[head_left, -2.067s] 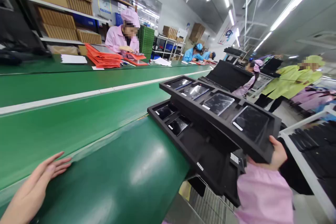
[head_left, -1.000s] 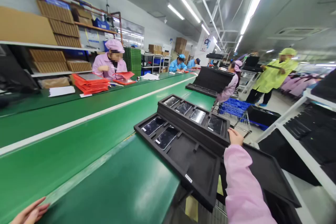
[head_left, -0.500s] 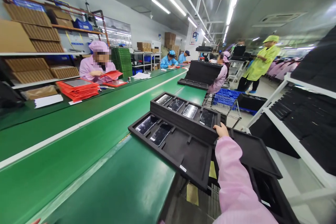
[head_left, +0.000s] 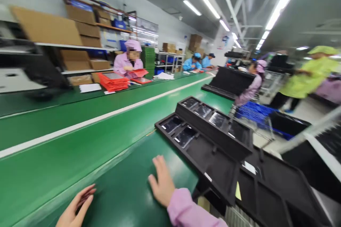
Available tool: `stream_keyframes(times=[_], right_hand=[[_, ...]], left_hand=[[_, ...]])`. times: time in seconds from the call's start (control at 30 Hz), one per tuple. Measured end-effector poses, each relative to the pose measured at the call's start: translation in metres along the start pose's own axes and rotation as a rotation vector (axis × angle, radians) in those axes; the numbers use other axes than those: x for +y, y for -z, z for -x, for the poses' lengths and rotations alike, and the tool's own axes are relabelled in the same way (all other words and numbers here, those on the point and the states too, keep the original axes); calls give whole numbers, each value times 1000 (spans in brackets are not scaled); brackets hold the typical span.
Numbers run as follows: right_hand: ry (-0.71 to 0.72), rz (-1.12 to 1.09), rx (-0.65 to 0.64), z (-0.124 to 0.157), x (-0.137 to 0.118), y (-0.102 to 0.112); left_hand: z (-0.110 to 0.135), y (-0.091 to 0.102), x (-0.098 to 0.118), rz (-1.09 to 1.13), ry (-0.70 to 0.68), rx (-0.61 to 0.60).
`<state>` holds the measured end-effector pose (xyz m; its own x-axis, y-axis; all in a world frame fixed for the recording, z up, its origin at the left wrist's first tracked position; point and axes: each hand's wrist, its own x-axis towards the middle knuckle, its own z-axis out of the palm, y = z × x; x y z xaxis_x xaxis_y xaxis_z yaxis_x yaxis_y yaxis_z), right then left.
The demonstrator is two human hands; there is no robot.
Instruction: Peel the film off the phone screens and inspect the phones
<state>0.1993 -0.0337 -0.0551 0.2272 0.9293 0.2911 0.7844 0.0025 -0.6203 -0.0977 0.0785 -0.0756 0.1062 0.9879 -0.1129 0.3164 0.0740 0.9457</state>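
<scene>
My right hand [head_left: 162, 181], in a pink sleeve, hovers over or rests on the green work surface [head_left: 128, 184]; I cannot tell which. Its fingers are stretched, with nothing in them. At the lower left is my left hand [head_left: 76, 208], thumb apart from slightly bent fingers, holding nothing visible. To the right of my right hand lies a black foam tray [head_left: 205, 159] with two dark-screened phones [head_left: 185, 136] in its far compartments. Behind it a stack of black trays [head_left: 213, 127] carries several phones in its top one.
More black trays [head_left: 282, 181] lie at the right. A green conveyor belt [head_left: 112, 138] runs along the left. Across it, a person in pink [head_left: 130, 58] handles red pouches [head_left: 113, 81]. Farther ahead sits another pink-clad person [head_left: 252, 87] by black trays [head_left: 229, 79]. A person in yellow [head_left: 306, 74] stands right.
My right hand has let go of the tray stack and moved left over the green surface. My left hand has come further into view. The view has turned left.
</scene>
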Motion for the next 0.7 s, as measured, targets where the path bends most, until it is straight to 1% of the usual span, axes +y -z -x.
stream_keyframes(times=[0.03,0.07,0.1,0.13,0.17,0.2,0.23,0.3,0.4,0.47,0.6,0.7], right_hand=[[112,-47,-185,-9,-18,-30],[263,-90,-361,-21,-35,-55],[398,-148,-471,-36,-52,-77],[479,-206,-514,-53,-67,-94],[479,-268,-496,-71,-81,-109],[412,-334,-445,-88,-94,-122],[382,-348,-416,-104,-105,-134],[374,-369,-414,-130,-121,-152],[380,-420,-459,-154,-125,-169],[380,-454,-496,-162,-121,-172],[393,-501,-540,-161,-114,-170],[393,-536,-555,-157,-114,-169]], left_hand=[[1,0,5,-21,-26,8],[2,1,9,-33,-59,22],[2,2,12,-44,-100,46],[2,4,13,-59,-137,83],[2,6,13,-74,-166,134],[3,9,13,-94,-179,202],[4,13,12,-112,-175,281],[8,20,11,-129,-133,438],[15,29,10,-149,-80,637],[19,29,12,-164,-65,715],[19,19,16,-290,-78,786],[19,14,16,-433,-25,923]])
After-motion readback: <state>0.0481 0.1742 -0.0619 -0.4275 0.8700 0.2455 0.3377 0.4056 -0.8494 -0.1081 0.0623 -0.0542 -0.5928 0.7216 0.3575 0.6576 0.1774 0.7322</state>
